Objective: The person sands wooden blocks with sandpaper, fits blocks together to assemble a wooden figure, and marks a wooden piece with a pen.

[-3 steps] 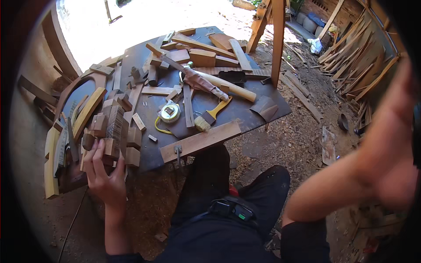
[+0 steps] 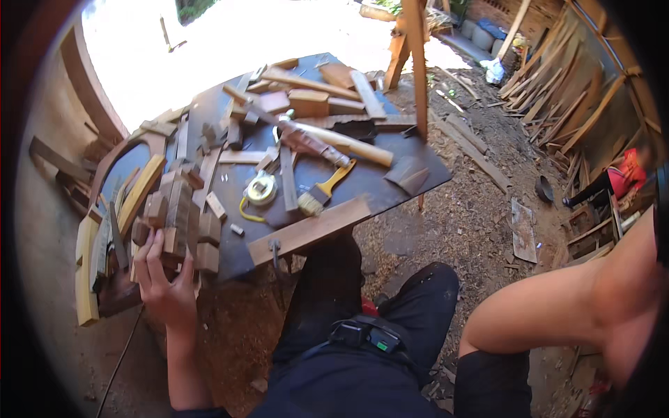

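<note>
At the near left of the dark table [image 2: 233, 254], my left hand [image 2: 169, 289] spans a small wooden block [image 2: 172, 242], with its fingers on one side and the thumb on the other. That block is part of a tight row of wooden blocks [image 2: 179, 209] along the table's left side. My right hand [image 2: 627, 296] is raised at the far right rim, away from the table. Its fingers lie out of the picture, so I see no object in it. A tape measure [image 2: 261, 189] and a paintbrush [image 2: 331, 184] lie in the middle of the table.
A board [image 2: 313, 230] lies along the near edge under a metal clamp [image 2: 274, 247]. A wooden mallet or handle [image 2: 355, 148] and several offcuts cover the far part. Wood strips [image 2: 550, 83] lean on the right wall; a person in red [image 2: 627, 173] is nearby. Shavings cover the floor.
My right hand has swung down and outward at the right rim, bringing the person in red into sight. The view has shifted slightly. My left hand stays on the block.
</note>
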The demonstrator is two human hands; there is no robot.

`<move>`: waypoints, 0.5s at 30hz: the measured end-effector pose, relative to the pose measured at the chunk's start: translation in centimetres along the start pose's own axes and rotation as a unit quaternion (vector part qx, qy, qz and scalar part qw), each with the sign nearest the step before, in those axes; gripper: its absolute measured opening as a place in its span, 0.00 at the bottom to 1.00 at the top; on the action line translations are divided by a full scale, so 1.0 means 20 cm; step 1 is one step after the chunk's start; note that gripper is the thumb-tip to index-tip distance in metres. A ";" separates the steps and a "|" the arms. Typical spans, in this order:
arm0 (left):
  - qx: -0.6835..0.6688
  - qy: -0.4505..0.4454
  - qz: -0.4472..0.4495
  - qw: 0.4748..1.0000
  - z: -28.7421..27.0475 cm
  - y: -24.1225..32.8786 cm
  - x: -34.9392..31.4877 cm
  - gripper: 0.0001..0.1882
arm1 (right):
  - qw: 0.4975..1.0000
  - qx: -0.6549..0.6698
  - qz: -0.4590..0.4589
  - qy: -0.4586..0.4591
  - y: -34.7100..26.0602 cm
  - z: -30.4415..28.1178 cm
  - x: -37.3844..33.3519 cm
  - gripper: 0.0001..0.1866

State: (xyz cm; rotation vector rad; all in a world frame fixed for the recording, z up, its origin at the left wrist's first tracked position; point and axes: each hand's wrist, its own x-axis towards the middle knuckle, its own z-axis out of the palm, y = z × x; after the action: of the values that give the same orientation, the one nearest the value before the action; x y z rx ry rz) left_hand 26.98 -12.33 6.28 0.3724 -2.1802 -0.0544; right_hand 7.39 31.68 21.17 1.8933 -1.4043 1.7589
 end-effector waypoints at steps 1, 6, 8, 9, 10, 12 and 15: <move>0.002 0.005 0.005 1.000 0.03 0.01 0.03 0.32 | 0.999 0.002 -0.020 0.029 0.00 0.02 0.02 0.28; 0.021 0.017 0.002 1.000 0.08 0.06 0.07 0.31 | 0.966 0.049 -0.035 0.251 -0.06 -0.01 -0.02 0.27; 0.025 0.021 0.004 0.999 0.12 0.06 0.07 0.31 | 0.950 0.056 -0.069 0.300 -0.12 -0.13 -0.02 0.27; 0.023 0.019 0.000 1.000 0.10 0.08 0.07 0.30 | 0.940 0.056 -0.084 0.325 -0.19 -0.16 -0.03 0.27; 0.019 0.020 0.007 1.000 0.05 0.06 0.07 0.30 | 0.931 0.054 -0.100 0.347 -0.25 -0.18 -0.02 0.27; 0.059 0.015 -0.005 0.998 0.03 0.04 0.02 0.30 | 0.925 0.063 -0.154 0.343 -0.33 -0.15 0.14 0.27; 0.015 0.024 -0.013 1.000 0.07 0.01 -0.02 0.30 | 0.908 0.071 -0.270 0.313 -0.43 0.08 0.35 0.27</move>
State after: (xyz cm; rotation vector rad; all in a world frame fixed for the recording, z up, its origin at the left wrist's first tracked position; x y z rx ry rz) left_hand 26.06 -12.08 5.25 0.4151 -2.1310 -0.0256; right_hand 13.66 31.67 30.57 1.3704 -0.4766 1.9313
